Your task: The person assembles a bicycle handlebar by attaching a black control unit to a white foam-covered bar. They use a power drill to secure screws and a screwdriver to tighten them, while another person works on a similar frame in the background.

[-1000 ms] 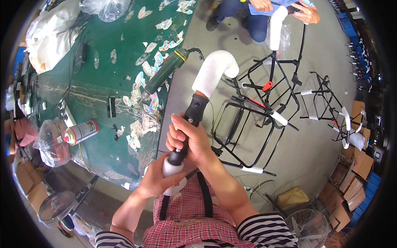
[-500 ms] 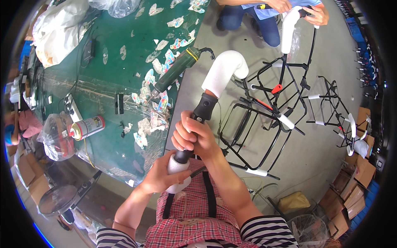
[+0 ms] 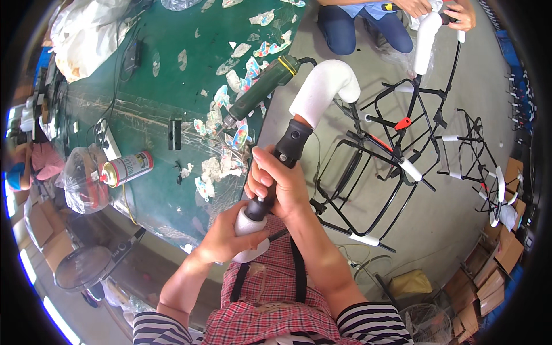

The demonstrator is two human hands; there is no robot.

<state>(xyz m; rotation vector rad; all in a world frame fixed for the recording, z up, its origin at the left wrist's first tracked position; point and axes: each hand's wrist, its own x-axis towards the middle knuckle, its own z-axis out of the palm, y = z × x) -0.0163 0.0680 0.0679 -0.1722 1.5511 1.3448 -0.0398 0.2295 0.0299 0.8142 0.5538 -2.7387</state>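
Observation:
Across the front of me runs a black tube whose far end bends over in a white foam-covered curve. A thick black plastic fitting sits just below this curve. My right hand is closed around the black part under the fitting. At the near end, my left hand wraps round a white foam sleeve, with the black part entering its top. Beyond the curve stands a black tubular frame with white sleeves and red parts; their connection is partly hidden.
On the green table to the left lie a dark green power tool, scattered sticker scraps and a spray can. A co-worker's hands hold another foam-covered tube. Cardboard boxes stand at right, fans below.
The table and frames have shifted slightly right in view. Both hands keep their grips, and the black part still sits in the sleeve's top.

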